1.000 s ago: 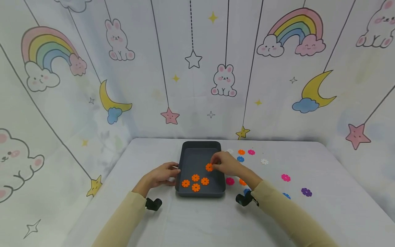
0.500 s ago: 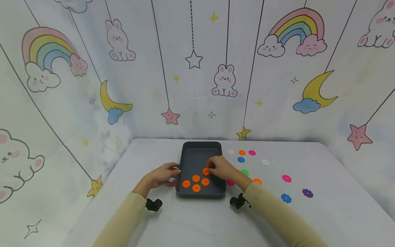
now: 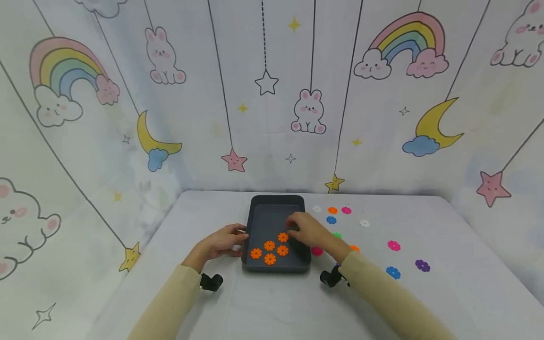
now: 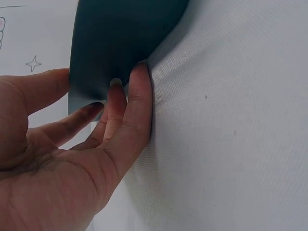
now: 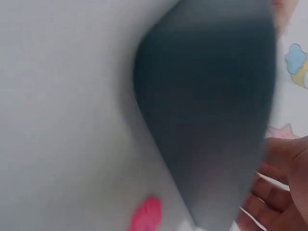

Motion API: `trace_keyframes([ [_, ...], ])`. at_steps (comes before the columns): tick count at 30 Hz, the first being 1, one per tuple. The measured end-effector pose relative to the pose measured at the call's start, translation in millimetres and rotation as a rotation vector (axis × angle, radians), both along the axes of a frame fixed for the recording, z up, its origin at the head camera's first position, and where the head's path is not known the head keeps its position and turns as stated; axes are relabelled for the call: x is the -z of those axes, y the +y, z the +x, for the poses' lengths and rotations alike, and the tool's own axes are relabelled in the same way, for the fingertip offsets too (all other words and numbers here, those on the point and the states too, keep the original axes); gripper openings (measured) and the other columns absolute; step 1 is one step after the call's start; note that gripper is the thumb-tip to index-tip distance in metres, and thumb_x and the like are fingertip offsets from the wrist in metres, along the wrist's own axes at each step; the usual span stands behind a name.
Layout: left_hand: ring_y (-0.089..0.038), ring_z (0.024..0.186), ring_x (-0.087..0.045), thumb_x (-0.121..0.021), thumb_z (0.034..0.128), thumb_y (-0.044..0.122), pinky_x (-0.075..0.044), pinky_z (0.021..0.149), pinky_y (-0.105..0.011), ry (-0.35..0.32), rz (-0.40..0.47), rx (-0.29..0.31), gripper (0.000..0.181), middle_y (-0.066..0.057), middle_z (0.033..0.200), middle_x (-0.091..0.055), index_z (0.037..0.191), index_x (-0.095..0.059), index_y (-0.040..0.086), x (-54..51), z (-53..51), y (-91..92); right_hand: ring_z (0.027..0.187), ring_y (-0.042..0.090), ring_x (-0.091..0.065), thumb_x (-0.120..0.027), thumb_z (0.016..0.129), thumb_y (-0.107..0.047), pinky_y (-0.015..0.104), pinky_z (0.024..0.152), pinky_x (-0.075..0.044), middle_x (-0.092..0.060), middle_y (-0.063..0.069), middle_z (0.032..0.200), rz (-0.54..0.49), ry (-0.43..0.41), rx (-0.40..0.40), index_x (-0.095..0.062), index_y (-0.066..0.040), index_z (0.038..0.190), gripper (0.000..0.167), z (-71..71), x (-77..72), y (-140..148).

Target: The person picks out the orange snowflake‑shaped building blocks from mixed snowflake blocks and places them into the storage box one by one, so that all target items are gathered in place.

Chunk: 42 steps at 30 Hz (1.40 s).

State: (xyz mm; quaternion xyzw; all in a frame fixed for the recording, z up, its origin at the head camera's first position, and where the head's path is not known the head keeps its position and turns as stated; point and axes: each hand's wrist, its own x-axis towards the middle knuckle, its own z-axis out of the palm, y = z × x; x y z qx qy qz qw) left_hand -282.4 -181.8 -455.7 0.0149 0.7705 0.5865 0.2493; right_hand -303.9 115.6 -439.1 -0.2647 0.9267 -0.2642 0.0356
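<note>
A dark grey rectangular tray (image 3: 276,217) lies on the white table. Several orange notched plastic discs (image 3: 269,259), shaped like flowers, rest in its nearer half. My left hand (image 3: 223,241) holds the tray's left side; in the left wrist view the thumb reaches over the rim and the fingers touch the outer wall. Above the right part of the tray is my right hand (image 3: 308,231), its fingertips just beside the rearmost orange disc (image 3: 283,237), with nothing visible between them. In the right wrist view the tray wall (image 5: 207,96) hides most of the fingertips.
Loose notched discs lie right of the tray: pink (image 3: 394,245), purple (image 3: 422,265), blue (image 3: 393,272), white (image 3: 364,223), orange (image 3: 333,210) and a partly hidden green one (image 3: 337,235). A patterned cloth (image 3: 272,118) hangs behind the table.
My right hand moved left and nearer with an orange disc, laid it behind the others, then drew back slightly from it. My left hand has stayed at the tray's side.
</note>
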Motion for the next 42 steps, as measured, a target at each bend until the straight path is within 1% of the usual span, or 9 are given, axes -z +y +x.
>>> trace_keyframes([
  [4, -0.029, 0.113, -0.061, -0.058, 0.1052, 0.016, -0.059, 0.089, -0.047, 0.005, 0.004, 0.000, 0.051, -0.023, 0.141, -0.052, 0.150, -0.041, -0.001, -0.2, -0.4, -0.5, 0.107, 0.027, -0.063, -0.074, 0.095, -0.009, 0.045, 0.097, -0.055, -0.068, 0.010, 0.112, -0.051, -0.010, -0.006, -0.068, 0.000, 0.120, 0.027, 7.5, -11.1, 18.7],
  [9, -0.030, 0.115, -0.061, -0.058, 0.1056, 0.016, -0.059, 0.089, -0.047, 0.008, 0.002, 0.007, 0.051, -0.023, 0.141, -0.052, 0.150, -0.041, -0.002, -1.6, -0.3, -1.6, 0.106, 0.033, -0.061, -0.072, 0.096, -0.011, 0.051, 0.094, -0.054, -0.068, 0.011, 0.112, -0.097, 0.014, -0.024, -0.068, 0.000, 0.120, 0.027, 14.2, -17.5, 54.2],
  [13, -0.031, 0.117, -0.060, -0.058, 0.1057, 0.016, -0.059, 0.090, -0.046, 0.005, -0.007, 0.001, 0.051, -0.024, 0.142, -0.051, 0.151, -0.040, -0.001, -2.5, 0.0, -3.1, 0.101, 0.029, -0.061, -0.073, 0.095, -0.010, 0.051, 0.091, -0.055, -0.069, 0.010, 0.109, -0.090, 0.051, -0.032, -0.068, 0.000, 0.116, 0.024, 21.5, -23.2, 81.0],
  [16, -0.031, 0.118, -0.060, -0.058, 0.1057, 0.016, -0.059, 0.090, -0.047, 0.007, -0.013, -0.002, 0.052, -0.024, 0.142, -0.052, 0.151, -0.040, -0.001, -3.4, 0.0, -3.2, 0.098, 0.024, -0.061, -0.073, 0.094, -0.009, 0.047, 0.090, -0.056, -0.069, 0.009, 0.108, -0.074, 0.043, -0.007, -0.069, -0.002, 0.114, 0.021, 28.2, -24.6, 99.0],
  [20, -0.031, 0.117, -0.060, -0.058, 0.1058, 0.017, -0.059, 0.090, -0.046, 0.005, -0.013, 0.004, 0.052, -0.024, 0.142, -0.051, 0.151, -0.040, -0.001, -2.9, -0.5, -3.3, 0.095, 0.020, -0.061, -0.073, 0.094, -0.010, 0.039, 0.086, -0.057, -0.070, 0.007, 0.105, -0.054, 0.027, 0.022, -0.069, -0.002, 0.114, 0.022, 34.5, -20.0, 124.1],
  [24, -0.029, 0.115, -0.060, -0.058, 0.1058, 0.017, -0.059, 0.090, -0.046, 0.000, -0.013, 0.004, 0.051, -0.023, 0.142, -0.052, 0.151, -0.041, 0.000, -1.1, -0.4, -3.7, 0.091, 0.019, -0.060, -0.074, 0.094, -0.012, 0.028, 0.079, -0.055, -0.068, 0.004, 0.100, -0.044, -0.012, 0.050, -0.069, 0.001, 0.114, 0.024, 39.9, -12.6, 146.5],
  [27, -0.029, 0.113, -0.061, -0.058, 0.1056, 0.017, -0.059, 0.090, -0.046, 0.005, -0.013, 0.004, 0.051, -0.023, 0.142, -0.052, 0.150, -0.041, -0.001, -0.7, 0.4, -3.8, 0.089, 0.019, -0.059, -0.074, 0.094, -0.012, 0.023, 0.074, -0.054, -0.067, 0.003, 0.098, -0.041, -0.049, 0.065, -0.069, 0.002, 0.113, 0.025, 43.0, -6.0, 159.5],
  [36, -0.029, 0.114, -0.061, -0.058, 0.1054, 0.017, -0.059, 0.089, -0.047, 0.010, -0.018, 0.003, 0.051, -0.023, 0.140, -0.053, 0.150, -0.042, -0.001, -1.7, 1.7, -1.5, 0.090, 0.020, -0.057, -0.075, 0.092, -0.014, 0.023, 0.073, -0.053, -0.064, 0.002, 0.097, -0.052, -0.182, 0.129, -0.069, 0.000, 0.113, 0.026, 50.7, 7.8, 177.4],
  [42, -0.030, 0.115, -0.060, -0.058, 0.1055, 0.016, -0.059, 0.089, -0.047, 0.007, -0.014, 0.002, 0.052, -0.023, 0.140, -0.053, 0.151, -0.041, -0.002, -0.8, 1.1, -0.4, 0.091, 0.021, -0.057, -0.077, 0.091, -0.015, 0.024, 0.075, -0.052, -0.065, 0.004, 0.099, -0.082, -0.196, 0.153, -0.069, -0.001, 0.111, 0.026, 51.7, 14.7, 179.6],
])
